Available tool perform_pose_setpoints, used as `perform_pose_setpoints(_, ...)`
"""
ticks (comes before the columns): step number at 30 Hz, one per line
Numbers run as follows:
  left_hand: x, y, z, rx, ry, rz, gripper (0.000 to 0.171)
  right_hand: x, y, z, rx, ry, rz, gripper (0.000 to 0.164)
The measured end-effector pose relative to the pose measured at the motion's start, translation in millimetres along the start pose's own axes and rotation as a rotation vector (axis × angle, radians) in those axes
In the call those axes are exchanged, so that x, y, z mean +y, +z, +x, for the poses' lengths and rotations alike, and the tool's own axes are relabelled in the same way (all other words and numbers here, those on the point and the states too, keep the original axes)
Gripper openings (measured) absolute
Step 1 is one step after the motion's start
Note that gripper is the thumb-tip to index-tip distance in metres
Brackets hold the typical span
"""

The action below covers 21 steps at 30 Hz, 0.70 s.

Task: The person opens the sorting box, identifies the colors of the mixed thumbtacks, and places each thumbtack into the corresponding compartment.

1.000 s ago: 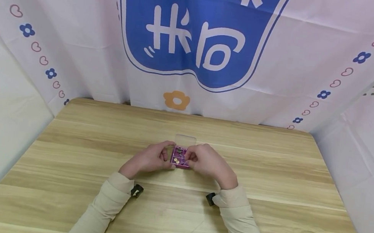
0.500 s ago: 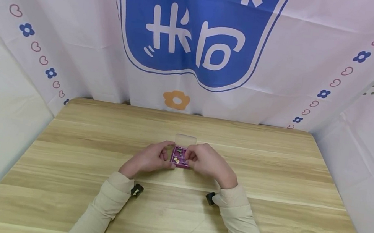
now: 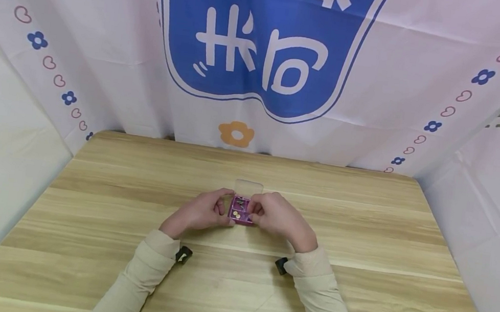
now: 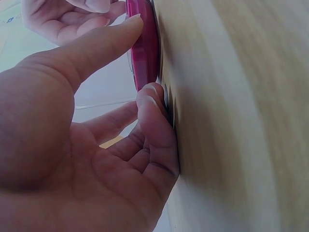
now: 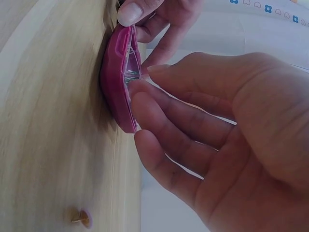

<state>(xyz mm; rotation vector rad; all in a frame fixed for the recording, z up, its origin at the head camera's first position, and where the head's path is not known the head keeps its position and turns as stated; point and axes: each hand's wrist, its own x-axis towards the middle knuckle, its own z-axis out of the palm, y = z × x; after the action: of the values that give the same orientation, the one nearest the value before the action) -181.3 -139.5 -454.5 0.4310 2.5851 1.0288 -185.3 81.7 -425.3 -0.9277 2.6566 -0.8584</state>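
A small magenta compartment case [image 3: 242,222] rests on the table with its clear lid [image 3: 248,188] raised at the back. Small yellow discs [image 3: 236,214] fill its front-left section, with thin dark and green bits [image 3: 240,204] behind them. My left hand [image 3: 204,210] grips the case from the left, thumb on the front edge and fingers around the far side. My right hand [image 3: 280,216] reaches into the right-hand sections with bent fingers. In the right wrist view its thumb and forefinger pinch a tiny pale piece [image 5: 145,76], too small to identify.
A thumbtack [image 5: 86,218] lies on the wooden table [image 3: 226,287], seen in the right wrist view. A printed white and blue curtain [image 3: 255,110] hangs along the table's back edge. Black wrist mounts [image 3: 183,255] show at both cuffs.
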Motion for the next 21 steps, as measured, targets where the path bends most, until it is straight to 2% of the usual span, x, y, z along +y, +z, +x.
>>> perform_pose_setpoints(6, 0.8, 0.3, -0.8, 0.002, 0.004, -0.014, 0.087, 1.4, 1.0, -0.8, -0.007, 0.016, 0.01, 0.008)
perform_pose_setpoints(14, 2.5, 0.0, -0.7, 0.008, 0.026, -0.031, 0.085, 5.6, 0.0, -1.0, -0.011, 0.02, 0.043, 0.008)
perform_pose_setpoints(21, 2.6, -0.1, -0.1, 0.01, 0.02, -0.04, 0.085, 13.3, -12.0, -7.4, 0.031, 0.058, 0.039, 0.008)
